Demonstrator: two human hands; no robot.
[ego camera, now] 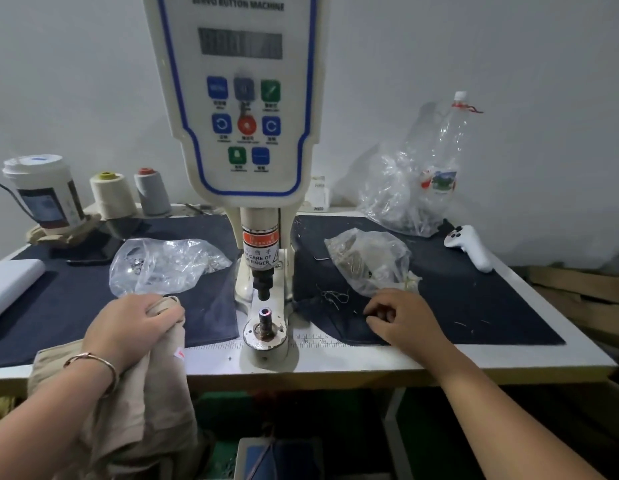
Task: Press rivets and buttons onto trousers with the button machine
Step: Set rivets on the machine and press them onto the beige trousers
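Note:
The white button machine (245,98) stands at the table's middle, its black punch (263,289) above the lower die post (265,315), which has nothing on it. My left hand (131,327) grips a fold of beige trousers (155,393) left of the die; the cloth hangs off the table's front edge. My right hand (405,317) rests on the dark cloth mat (474,299) right of the machine, fingers curled with the tips together as if pinching a small part too tiny to make out. Loose threads lie just beyond its fingers.
Clear plastic bags of metal parts lie left (162,265) and right (370,261) of the machine, a bigger bag (398,195) and an empty bottle (446,150) behind. A paper cup (44,192), two thread cones (114,195), a phone and a white controller (469,245) sit around.

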